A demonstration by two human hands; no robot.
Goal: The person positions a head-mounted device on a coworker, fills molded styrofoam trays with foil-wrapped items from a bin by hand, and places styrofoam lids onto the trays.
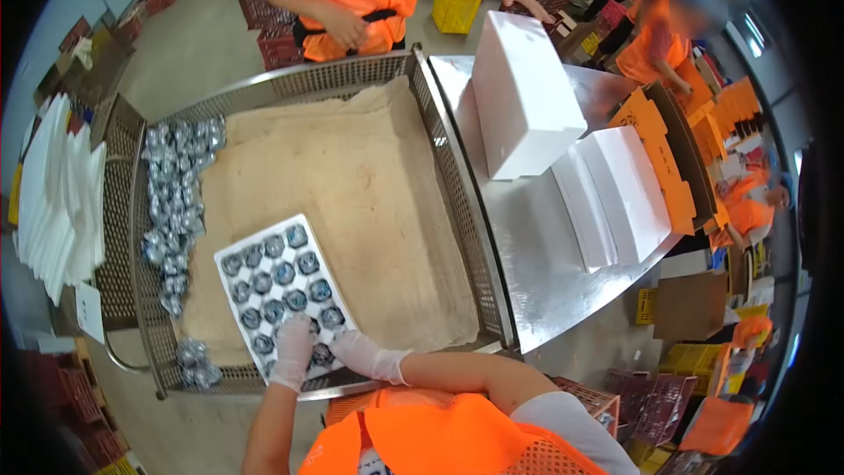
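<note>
A white tray (pixel 232 291) lies tilted on the cloth-lined work table, with rows of dark, shiny, round wrapped items (pixel 282 273) in its cells. My left hand (pixel 294 350), in a thin whitish glove, reaches over the tray's near end. Its fingers are bent down among the near cells, and what they grip is hidden. At the tray's near right corner is my right hand (pixel 365 356), also gloved. Its fingers are bent beside a round item, and their tips are out of sight. More shiny wrapped items (pixel 180 171) are piled along the table's left side.
Brown cloth (pixel 352 185) covers the table inside a perforated metal rim (pixel 466 202). On the steel side table (pixel 545 299) stand white boxes (pixel 527 92) and an orange carton (pixel 655 154). White sheets (pixel 61 202) are stacked left. A co-worker (pixel 356 0) stands opposite.
</note>
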